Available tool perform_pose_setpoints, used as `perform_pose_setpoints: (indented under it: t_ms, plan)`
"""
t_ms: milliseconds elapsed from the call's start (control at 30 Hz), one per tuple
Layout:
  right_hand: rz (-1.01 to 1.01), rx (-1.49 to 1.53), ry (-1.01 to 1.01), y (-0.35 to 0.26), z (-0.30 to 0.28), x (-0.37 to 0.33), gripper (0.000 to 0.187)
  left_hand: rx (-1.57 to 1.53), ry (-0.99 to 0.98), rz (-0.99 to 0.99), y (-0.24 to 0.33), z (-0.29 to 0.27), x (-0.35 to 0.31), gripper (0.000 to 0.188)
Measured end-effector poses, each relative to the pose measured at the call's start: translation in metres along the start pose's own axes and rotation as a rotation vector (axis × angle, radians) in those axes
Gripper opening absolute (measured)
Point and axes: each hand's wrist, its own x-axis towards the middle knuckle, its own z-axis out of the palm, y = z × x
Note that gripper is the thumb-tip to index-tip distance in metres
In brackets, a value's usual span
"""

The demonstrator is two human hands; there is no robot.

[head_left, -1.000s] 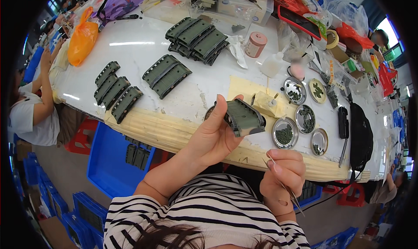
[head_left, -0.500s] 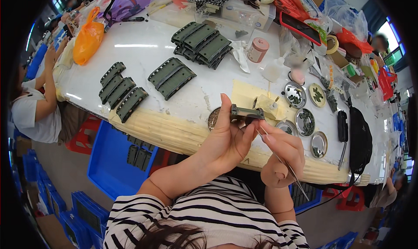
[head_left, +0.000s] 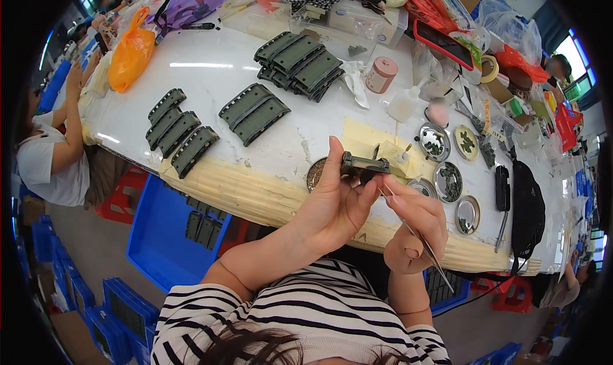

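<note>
In front of my chest, my left hand (head_left: 332, 208) grips a dark green, curved plastic part (head_left: 364, 165) between thumb and fingers. The part is tilted, and its underside is partly hidden by my fingertips. My right hand (head_left: 416, 219) is closed on metal tweezers (head_left: 418, 238), whose tips meet the near side of the part. Whether the tips hold a small piece cannot be made out. Just beyond the part stands a pale yellow block (head_left: 397, 160) with a small peg on it. A round dish (head_left: 315, 173) shows partly behind my left thumb.
Similar green parts lie in a stack (head_left: 299, 65), a pair (head_left: 254, 114) and a row (head_left: 182, 134). Several metal dishes (head_left: 449, 181) with small green pieces sit right, beside a black pouch (head_left: 529, 205). A blue crate (head_left: 169, 243) stands below the table's padded edge (head_left: 255, 196).
Both hands keep nearly the same pose around the green part. The whole view has shifted very slightly, and the tweezers' angle has changed a little.
</note>
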Motion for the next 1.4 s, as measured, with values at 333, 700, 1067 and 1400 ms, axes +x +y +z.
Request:
perform_pose_setpoints:
  t_ms: [333, 700, 1067, 1400]
  plan:
    - [-0.049, -0.144, 0.074, 0.001, 0.010, 0.004, 0.061, -0.042, 0.009, 0.004, 0.000, -0.002, 0.003, 0.060]
    - [-0.301, -0.533, -0.276, -0.027, -0.015, 0.020, 0.025, 0.199, 0.004, 0.172, -0.002, -0.019, 0.001, 0.045]
    - [-0.419, -0.580, -0.381, -0.023, -0.014, 0.030, 0.027, 0.493, 0.054, 0.341, -0.011, -0.007, -0.008, 0.045]
    - [-0.413, -0.579, -0.386, -0.022, -0.013, 0.031, 0.032, 0.533, 0.050, 0.354, -0.011, -0.006, -0.009, 0.046]
